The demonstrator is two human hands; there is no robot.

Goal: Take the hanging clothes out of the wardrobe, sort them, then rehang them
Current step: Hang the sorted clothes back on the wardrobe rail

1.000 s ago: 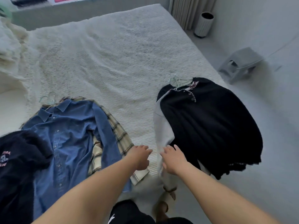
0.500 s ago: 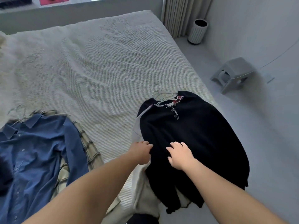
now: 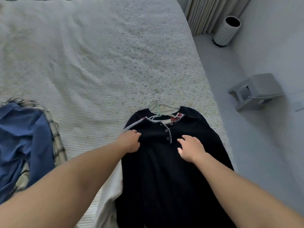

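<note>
A black buttoned top (image 3: pixel 166 170) with white stitched trim lies flat near the bed's right edge, its pale hangers (image 3: pixel 158 106) sticking out at the collar. A white garment (image 3: pixel 111 191) shows under its left side. My left hand (image 3: pixel 130 142) curls on the black top's left shoulder, gripping the fabric. My right hand (image 3: pixel 190 148) rests flat on its chest, fingers spread. At the left edge lies a blue shirt (image 3: pixel 21 139) over a plaid shirt (image 3: pixel 57 142).
The white textured bedspread (image 3: pixel 98 63) fills the far half of the view. On the grey floor to the right stand a small grey step stool (image 3: pixel 256 91) and a ribbed white bin (image 3: pixel 227 31) beside curtains (image 3: pixel 207 12).
Both hands moved forward and right from the bed's front edge onto the black top. The view shifted right, so the blue shirt slid toward the left edge.
</note>
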